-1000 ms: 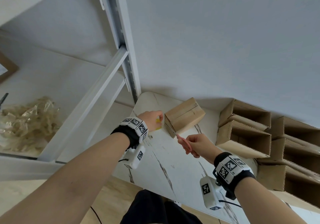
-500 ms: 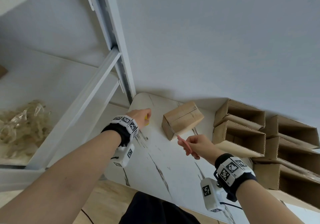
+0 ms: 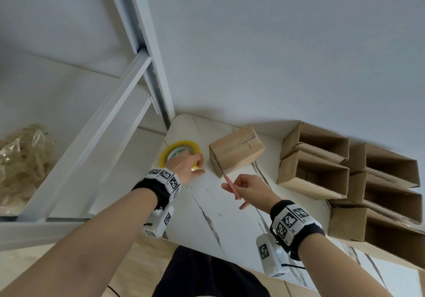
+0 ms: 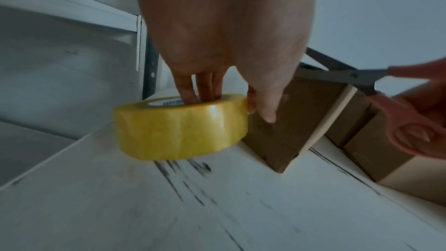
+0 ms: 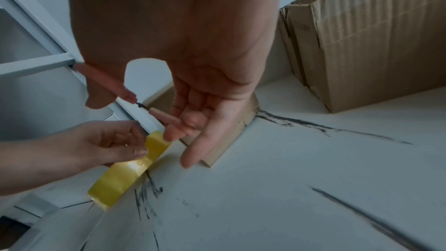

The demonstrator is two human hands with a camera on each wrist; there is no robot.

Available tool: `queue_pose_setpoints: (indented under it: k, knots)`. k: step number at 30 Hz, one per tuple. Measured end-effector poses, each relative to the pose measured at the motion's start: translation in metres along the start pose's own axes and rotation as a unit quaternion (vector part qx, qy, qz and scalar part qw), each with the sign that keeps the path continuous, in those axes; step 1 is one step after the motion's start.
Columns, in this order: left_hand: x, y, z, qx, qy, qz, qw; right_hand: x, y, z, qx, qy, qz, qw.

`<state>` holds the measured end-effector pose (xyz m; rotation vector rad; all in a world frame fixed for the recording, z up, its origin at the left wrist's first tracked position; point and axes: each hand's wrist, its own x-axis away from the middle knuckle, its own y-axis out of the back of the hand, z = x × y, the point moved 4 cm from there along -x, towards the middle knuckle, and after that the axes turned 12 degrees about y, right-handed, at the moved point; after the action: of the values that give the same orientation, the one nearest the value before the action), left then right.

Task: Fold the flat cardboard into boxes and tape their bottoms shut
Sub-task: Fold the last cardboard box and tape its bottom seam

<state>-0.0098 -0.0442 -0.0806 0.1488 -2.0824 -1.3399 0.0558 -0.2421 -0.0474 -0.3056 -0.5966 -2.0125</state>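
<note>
Left hand (image 3: 186, 165) gripping tape roll (image 3: 177, 150), white marble-veined table (image 3: 207, 209), grey wall (image 3: 276, 44)

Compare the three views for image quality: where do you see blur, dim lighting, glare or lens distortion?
Head view: bright and sharp, though the shelf frame bows from wide-angle distortion. Left wrist view: dim and bluish, the marbled table streaked by motion blur, faint glare on the yellow tape roll. Right wrist view: dim too, a bright glint on the tape, the pink-handled scissors soft.
</note>
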Motion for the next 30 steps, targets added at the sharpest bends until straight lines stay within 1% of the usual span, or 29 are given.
queue_pose_setpoints:
  k: [4, 6, 9, 12, 15, 17, 20, 23, 25, 27, 29, 30]
  knots:
    - [0.001, -0.019, -0.001, -0.058, 0.002, -0.04, 0.997, 0.003, 0.006, 0.0, 0.044, 0.005, -0.007, 0.999]
    - [0.001, -0.026, -0.001, -0.087, -0.007, -0.026, 0.996, 0.003, 0.007, -0.003, 0.077, -0.001, -0.006, 0.997]
    - [0.002, -0.033, 0.0, -0.111, -0.022, 0.012, 0.994, 0.001, 0.007, -0.002, 0.115, -0.013, 0.01, 0.993]
    - [0.003, -0.038, 0.003, -0.11, -0.016, 0.024, 0.994, -0.001, 0.006, 0.002, 0.175, -0.01, 0.016, 0.984]
    - [0.005, -0.046, 0.007, -0.12, -0.002, 0.056, 0.991, -0.004, 0.004, 0.002, 0.219, -0.005, 0.016, 0.976]
    - [0.006, -0.052, 0.012, -0.117, 0.001, 0.073, 0.99, -0.006, 0.003, 0.002, 0.221, -0.007, 0.022, 0.975]
    - [0.008, -0.054, 0.018, -0.085, -0.002, 0.091, 0.992, -0.009, 0.004, -0.003, 0.214, -0.018, 0.033, 0.976]
    - [0.011, -0.04, 0.015, -0.037, 0.006, 0.099, 0.994, -0.003, 0.005, -0.018, 0.239, -0.044, 0.045, 0.969]
    - [0.01, -0.021, 0.01, 0.012, 0.014, 0.053, 0.998, 0.001, 0.004, -0.031, 0.257, -0.066, 0.051, 0.963]
    - [0.011, 0.0, 0.002, 0.06, 0.014, -0.028, 0.998, 0.003, 0.002, -0.044, 0.283, -0.082, 0.054, 0.954]
    - [0.014, 0.017, -0.011, 0.105, -0.008, -0.095, 0.99, 0.003, 0.001, -0.051, 0.307, -0.094, 0.041, 0.946]
    - [0.016, 0.023, -0.018, 0.129, -0.028, -0.112, 0.985, 0.004, 0.001, -0.053, 0.32, -0.098, 0.033, 0.942]
